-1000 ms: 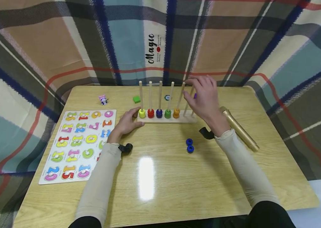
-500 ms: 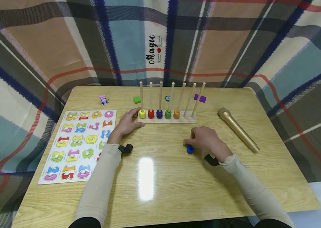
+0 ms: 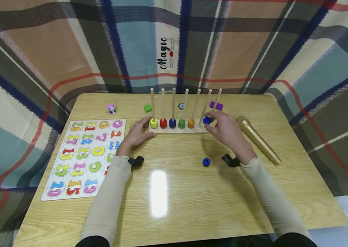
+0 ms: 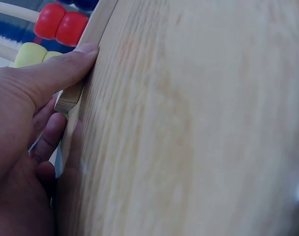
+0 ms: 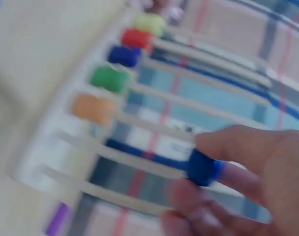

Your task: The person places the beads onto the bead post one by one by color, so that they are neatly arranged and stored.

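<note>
We pinch a blue ring (image 3: pixel 206 120) between the thumb and fingertips of our right hand (image 3: pixel 228 132), holding it up in front of the sixth peg of the wooden peg rack (image 3: pixel 181 129), just beside the orange ring (image 3: pixel 191 123). In the right wrist view the blue ring (image 5: pixel 204 167) sits at our fingertips (image 5: pixel 237 145), against the bare pegs. Our left hand (image 3: pixel 137 133) grips the left end of the rack, thumb pressed along the base edge and fingers curled round its end by the yellow ring (image 3: pixel 153 123). The red, dark blue and green rings sit at the foot of the next pegs. A second blue ring (image 3: pixel 206 162) lies flat on the table (image 3: pixel 177 206), near our right wrist. A number puzzle board (image 3: pixel 84 157) lies to the left, and a gold microphone (image 3: pixel 258 139) to the right.
</note>
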The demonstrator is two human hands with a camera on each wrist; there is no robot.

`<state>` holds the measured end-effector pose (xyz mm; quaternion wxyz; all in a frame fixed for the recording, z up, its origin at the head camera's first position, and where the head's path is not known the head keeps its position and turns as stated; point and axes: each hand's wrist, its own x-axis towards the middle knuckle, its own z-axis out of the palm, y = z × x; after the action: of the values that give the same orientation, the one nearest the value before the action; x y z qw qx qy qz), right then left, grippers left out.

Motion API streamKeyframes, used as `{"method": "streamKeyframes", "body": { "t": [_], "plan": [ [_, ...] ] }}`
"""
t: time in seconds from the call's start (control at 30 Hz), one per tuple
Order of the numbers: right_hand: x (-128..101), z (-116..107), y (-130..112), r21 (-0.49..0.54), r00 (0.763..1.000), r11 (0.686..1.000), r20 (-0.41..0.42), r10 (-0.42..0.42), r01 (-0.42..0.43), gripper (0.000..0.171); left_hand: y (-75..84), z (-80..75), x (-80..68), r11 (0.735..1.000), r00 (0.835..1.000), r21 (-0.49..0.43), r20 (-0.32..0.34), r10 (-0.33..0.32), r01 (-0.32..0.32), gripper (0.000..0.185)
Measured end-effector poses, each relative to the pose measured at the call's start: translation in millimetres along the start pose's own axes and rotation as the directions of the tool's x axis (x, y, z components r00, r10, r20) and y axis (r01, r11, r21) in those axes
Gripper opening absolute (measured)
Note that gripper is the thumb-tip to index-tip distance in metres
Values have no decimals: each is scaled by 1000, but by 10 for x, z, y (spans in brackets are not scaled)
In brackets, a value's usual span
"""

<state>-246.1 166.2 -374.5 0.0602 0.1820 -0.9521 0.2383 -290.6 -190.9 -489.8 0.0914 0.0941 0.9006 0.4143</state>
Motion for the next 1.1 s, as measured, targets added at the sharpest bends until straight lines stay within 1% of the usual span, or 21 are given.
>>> {"method": "streamKeyframes", "body": {
  "t": [0.03, 0.07, 0.13, 0.17, 0.23, 0.27, 0.3, 0.37, 0.4, 0.5, 0.57, 0.8, 0.87, 0.93, 1.0, 1.03, 1.1],
  "plan": [
    [42, -69, -22, 19, 998, 1000, -70, -9, 10, 35, 0, -4, -4, 1000, 1000, -2, -1, 1, -1, 87],
    [84, -129, -40, 26, 990, 999, -141, -21, 25, 35, 1, -8, -8, 1000, 1000, -3, -2, 3, -3, 86],
    [162, -233, -83, 36, 963, 998, -265, -46, 58, 33, 0, -10, -12, 1000, 1000, -6, -2, 5, -5, 86],
    [203, -271, -102, 35, 945, 996, -319, -66, 81, 32, 0, -11, -12, 1000, 1000, -6, -2, 7, -7, 86],
    [274, -320, -124, 17, 911, 993, -399, -102, 119, 32, -5, -10, -12, 1000, 1000, -7, -1, 10, -10, 86],
    [312, -330, -124, 1, 897, 991, -426, -119, 132, 31, -6, -8, -11, 1000, 1000, -7, -2, 12, -12, 86],
    [346, -336, -126, -18, 888, 990, -441, -131, 137, 31, -6, -8, -12, 1000, 1000, -7, -3, 13, -13, 86],
    [397, -329, -119, -46, 883, 991, -449, -136, 129, 32, -3, -4, -12, 1000, 1000, -9, -5, 14, -14, 86],
    [416, -320, -112, -57, 885, 992, -447, -129, 115, 32, -1, -2, -13, 1000, 1000, -9, -5, 14, -14, 86],
    [442, -297, -89, -78, 896, 995, -433, -95, 68, 33, 5, 4, -12, 1000, 1000, -9, 0, 16, -16, 86],
    [447, -288, -79, -74, 901, 996, -427, -76, 49, 34, 3, 5, -7, 1000, 1000, -9, 1, 17, -17, 85],
    [458, -287, -75, -69, 932, 997, -360, -43, 20, 37, 10, -16, -12, 1000, 1000, -9, -4, 12, -12, 85],
    [453, -279, -70, -66, 942, 998, -333, -27, 6, 41, 13, -15, -15, 1000, 1000, -7, -3, 14, -14, 85],
    [447, -268, -66, -54, 946, 999, -323, -12, -6, 46, 14, -13, -21, 1000, 1000, -7, -3, 13, -13, 85],
    [420, -252, -58, -22, 939, 1000, -343, -8, 1, 51, 9, -12, -18, 1000, 1000, -8, -4, 11, -11, 85],
    [397, -239, -52, 2, 928, 1000, -371, -12, 14, 53, 10, -13, -17, 1000, 1000, -8, -5, 13, -13, 85],
    [311, -191, -19, 36, 892, 996, -448, -53, 77, 49, 15, -9, -7, 1000, 1000, -4, -3, 20, -20, 85]
  ]
}}
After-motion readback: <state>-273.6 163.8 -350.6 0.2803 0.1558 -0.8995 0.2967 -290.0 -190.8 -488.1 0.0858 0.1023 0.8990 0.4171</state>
